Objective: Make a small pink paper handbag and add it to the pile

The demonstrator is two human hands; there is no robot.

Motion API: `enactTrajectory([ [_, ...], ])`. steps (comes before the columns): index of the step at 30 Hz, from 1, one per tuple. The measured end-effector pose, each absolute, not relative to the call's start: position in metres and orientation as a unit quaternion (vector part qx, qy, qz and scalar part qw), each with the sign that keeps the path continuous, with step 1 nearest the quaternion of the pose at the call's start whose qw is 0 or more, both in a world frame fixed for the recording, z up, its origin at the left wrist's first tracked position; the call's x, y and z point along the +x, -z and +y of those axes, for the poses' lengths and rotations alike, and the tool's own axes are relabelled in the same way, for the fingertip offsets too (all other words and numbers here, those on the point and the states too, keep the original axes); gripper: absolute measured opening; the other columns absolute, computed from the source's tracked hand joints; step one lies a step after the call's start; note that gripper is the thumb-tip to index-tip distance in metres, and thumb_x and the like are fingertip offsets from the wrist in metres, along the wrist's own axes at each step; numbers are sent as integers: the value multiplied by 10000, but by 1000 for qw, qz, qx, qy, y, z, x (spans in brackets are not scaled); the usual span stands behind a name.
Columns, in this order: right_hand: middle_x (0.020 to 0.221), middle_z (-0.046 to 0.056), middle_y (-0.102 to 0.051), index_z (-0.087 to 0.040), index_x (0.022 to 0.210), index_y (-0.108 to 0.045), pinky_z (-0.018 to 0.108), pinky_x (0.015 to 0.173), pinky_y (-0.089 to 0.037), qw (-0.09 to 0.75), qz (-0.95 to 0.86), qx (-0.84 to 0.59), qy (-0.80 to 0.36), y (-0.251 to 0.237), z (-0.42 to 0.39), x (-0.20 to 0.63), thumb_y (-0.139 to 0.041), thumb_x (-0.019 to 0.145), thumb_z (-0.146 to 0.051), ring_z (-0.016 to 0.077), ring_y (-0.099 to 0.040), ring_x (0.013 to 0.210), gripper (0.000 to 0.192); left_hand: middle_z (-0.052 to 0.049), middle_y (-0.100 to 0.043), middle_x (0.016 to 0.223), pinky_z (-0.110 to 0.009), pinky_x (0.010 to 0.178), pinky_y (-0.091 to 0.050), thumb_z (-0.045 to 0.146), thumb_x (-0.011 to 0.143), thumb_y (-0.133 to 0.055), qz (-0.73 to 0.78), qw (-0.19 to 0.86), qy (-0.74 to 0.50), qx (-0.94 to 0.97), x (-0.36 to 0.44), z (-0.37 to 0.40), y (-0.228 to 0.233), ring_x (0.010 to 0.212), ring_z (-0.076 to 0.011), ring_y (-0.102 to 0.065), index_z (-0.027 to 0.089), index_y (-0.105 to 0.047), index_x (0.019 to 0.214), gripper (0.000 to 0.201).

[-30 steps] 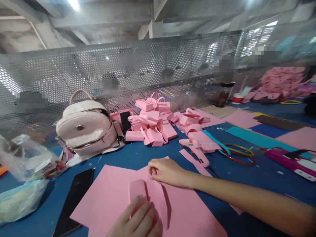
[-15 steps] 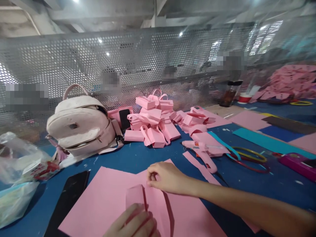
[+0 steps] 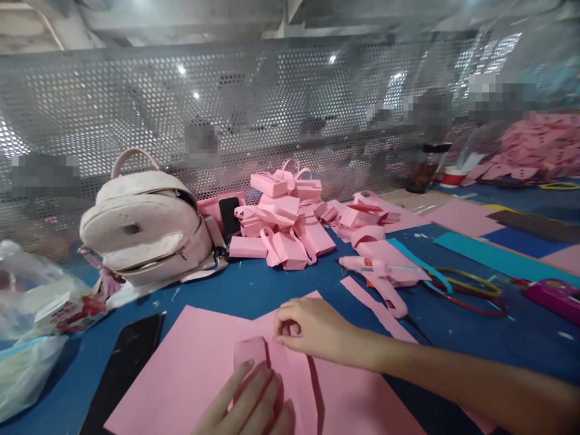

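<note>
The person's left hand [image 3: 251, 402] lies flat at the bottom of the view, its fingers [image 3: 247, 377] stretched out and pressing down on a folded flap of the pink paper [image 3: 181, 374]. The right hand [image 3: 317, 329] reaches in from the right, its fingers curled and pinched on the paper's fold just beyond the flap, so the two hands sit close together on the same piece. The paper lies flat on the blue surface [image 3: 272, 281], near the front edge, with more pink sheet spreading right under the forearm.

Left of the paper a black phone [image 3: 124, 368] rests on the surface, and further left is a clear plastic bag [image 3: 36, 302]. Behind them sits a pale pink backpack [image 3: 145, 226] against a perforated metal screen [image 3: 254, 115]. Beside the backpack is a heap of small pink paper boxes [image 3: 283, 220] with looped handles. To the right of the heap a pink glue gun [image 3: 380, 281] lies just beside a loose pink strip [image 3: 369, 305], with coloured rings [image 3: 466, 290] near it.
</note>
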State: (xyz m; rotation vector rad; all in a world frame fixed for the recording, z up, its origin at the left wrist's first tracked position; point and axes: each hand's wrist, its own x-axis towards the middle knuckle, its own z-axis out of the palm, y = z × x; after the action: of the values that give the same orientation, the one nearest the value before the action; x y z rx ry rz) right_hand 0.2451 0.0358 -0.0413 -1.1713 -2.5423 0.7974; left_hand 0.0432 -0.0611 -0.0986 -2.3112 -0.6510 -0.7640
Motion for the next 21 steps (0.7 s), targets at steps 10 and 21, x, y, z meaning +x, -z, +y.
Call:
enactTrajectory([
  [10, 879, -23, -783, -272, 874, -804, 285, 761, -421, 105, -914, -344, -188, 51, 36, 248, -681, 904, -200, 177, -651, 843, 146, 33, -793, 898, -474, 1264, -145, 101, 1049, -326, -254, 310, 289, -869, 46, -59, 98, 878, -137, -748, 207, -704, 945, 406],
  [21, 848, 17, -695, -189, 828, -724, 314, 675, -363, 64, -985, -159, -33, 45, 38, 255, -568, 1016, -237, 171, -543, 811, 250, 18, -773, 986, -481, 1258, -163, 192, 1049, -475, -246, 315, 280, -873, 40, -56, 114, 959, -122, -744, 221, -733, 1008, 263],
])
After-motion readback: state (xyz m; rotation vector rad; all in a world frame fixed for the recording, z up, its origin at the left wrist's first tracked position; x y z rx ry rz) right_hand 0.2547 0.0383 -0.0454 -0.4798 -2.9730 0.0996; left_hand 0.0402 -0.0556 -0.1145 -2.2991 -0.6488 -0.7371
